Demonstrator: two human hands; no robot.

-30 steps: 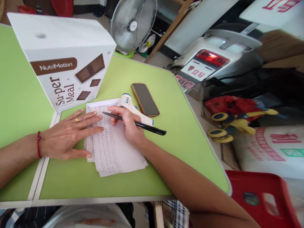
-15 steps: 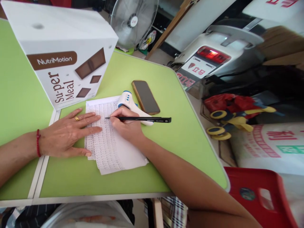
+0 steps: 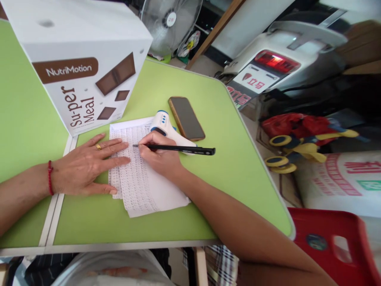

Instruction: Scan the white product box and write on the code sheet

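My left hand lies flat with fingers spread, its fingertips over the left edge of the paper sheets. Dense handwritten rows cover the left half of the top sheet; its right part is blank. Between the fingers of my right hand is a black pen, its tip at the writing. A white and blue handheld thermometer lies just beyond my right hand, partly on the sheets. Past it rests a phone in a brown case, screen dark.
A large white NutriMotion box stands on the green table, behind my left hand. Beyond the table are a fan and a white scooter. A red plastic chair is by the right edge.
The view has shifted slightly, so most things sit a little further right. Both hands keep almost the same place on the paper, and the pen is still in my right hand.
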